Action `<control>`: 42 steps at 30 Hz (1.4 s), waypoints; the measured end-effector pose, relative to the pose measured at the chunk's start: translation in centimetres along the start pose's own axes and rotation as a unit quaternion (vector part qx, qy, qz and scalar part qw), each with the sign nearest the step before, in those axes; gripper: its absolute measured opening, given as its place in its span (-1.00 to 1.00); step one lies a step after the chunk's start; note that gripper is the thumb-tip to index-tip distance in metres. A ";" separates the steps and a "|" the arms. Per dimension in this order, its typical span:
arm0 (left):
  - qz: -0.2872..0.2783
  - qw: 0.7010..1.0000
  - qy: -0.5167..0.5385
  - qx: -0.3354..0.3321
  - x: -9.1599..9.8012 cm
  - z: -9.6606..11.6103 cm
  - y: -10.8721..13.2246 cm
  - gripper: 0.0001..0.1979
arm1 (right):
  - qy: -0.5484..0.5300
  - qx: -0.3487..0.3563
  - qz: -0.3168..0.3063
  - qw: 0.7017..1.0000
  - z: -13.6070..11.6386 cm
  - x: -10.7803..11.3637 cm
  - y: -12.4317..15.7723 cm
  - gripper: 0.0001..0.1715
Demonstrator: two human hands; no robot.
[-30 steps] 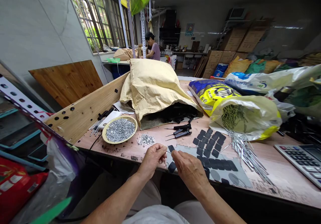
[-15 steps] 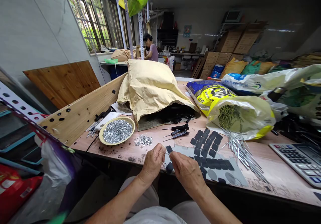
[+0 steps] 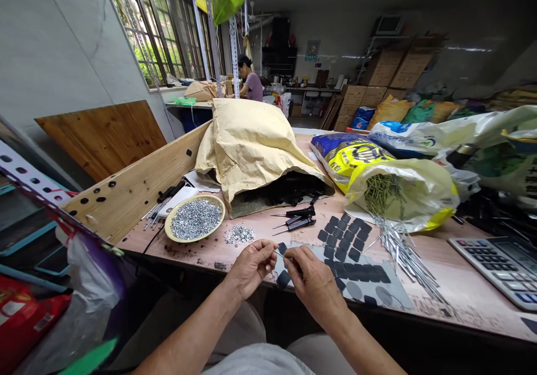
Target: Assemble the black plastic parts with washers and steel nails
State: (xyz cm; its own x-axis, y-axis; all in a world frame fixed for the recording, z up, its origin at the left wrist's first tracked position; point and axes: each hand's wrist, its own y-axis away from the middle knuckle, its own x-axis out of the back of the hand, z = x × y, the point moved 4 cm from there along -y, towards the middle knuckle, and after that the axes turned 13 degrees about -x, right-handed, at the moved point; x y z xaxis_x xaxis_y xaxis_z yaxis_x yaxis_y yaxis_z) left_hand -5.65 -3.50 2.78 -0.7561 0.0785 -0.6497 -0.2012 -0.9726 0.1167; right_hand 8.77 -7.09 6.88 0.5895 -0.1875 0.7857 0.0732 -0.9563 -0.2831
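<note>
Steel pin (image 3: pixel 279 253), thin and short, held over the near edge of a workbench (image 3: pixel 255 221), just above a grey sheet (image 3: pixel 319 254) printed or cut with rows of black pads (image 3: pixel 344 240). The left hand (image 3: pixel 251 268) is closed, its thumb and fingertips pinching the pin. The right hand (image 3: pixel 314 285) is curled, its fingers meeting the pin's far end; whether it grips the pin cannot be told, as the fingers hide the contact. One black pad lies just below the hands, and another stands just beyond the pin. Left of the hands, a plate (image 3: pixel 195 239) heaped with washers (image 3: pixel 195 218) sits beside a small loose pile of washers (image 3: pixel 239 234). Two black-handled tools (image 3: pixel 293 224) lie above the sheet, in front of a paper sack (image 3: pixel 251 151). To the right, nails (image 3: pixel 403 252) spill from a plastic bag (image 3: pixel 403 196), and a calculator (image 3: pixel 495 266) rests at the bench's edge. A co-worker (image 3: pixel 251 84) sits at a farther table.
</note>
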 end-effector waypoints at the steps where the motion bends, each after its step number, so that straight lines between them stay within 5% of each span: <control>1: -0.003 1.000 0.000 0.003 0.0 0.0 0.0 -0.72 | 0.005 0.001 0.000 1.000 0.0 0.0 0.0 -0.81; 10: -0.012 0.999 -0.050 -0.010 0.1 0.2 0.1 -0.72 | 0.064 0.002 -0.016 0.998 -0.1 -0.2 0.2 -0.74; 20: -0.043 0.992 -0.116 -0.026 -0.1 0.8 0.2 -0.74 | -0.147 -0.103 -0.135 0.974 0.2 0.3 -0.2 -0.68; 33: -0.004 0.997 -0.080 -0.003 0.4 0.2 -0.4 -0.70 | -0.128 -0.076 -0.087 0.985 0.5 -0.5 -0.2 -0.76; 42: -0.001 0.991 -0.125 -0.043 0.0 0.3 -0.3 -0.73 | -0.136 -0.052 -0.064 0.987 0.8 -0.6 -0.3 -0.78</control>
State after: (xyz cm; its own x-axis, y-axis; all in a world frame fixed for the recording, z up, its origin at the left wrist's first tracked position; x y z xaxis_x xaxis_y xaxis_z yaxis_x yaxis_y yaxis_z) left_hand -5.77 -3.18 3.03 -0.8881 0.1224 -0.4430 -0.1575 -0.9866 0.0431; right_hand 9.04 -6.50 6.08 0.7763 -0.0109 0.6302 0.0854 -0.9888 -0.1223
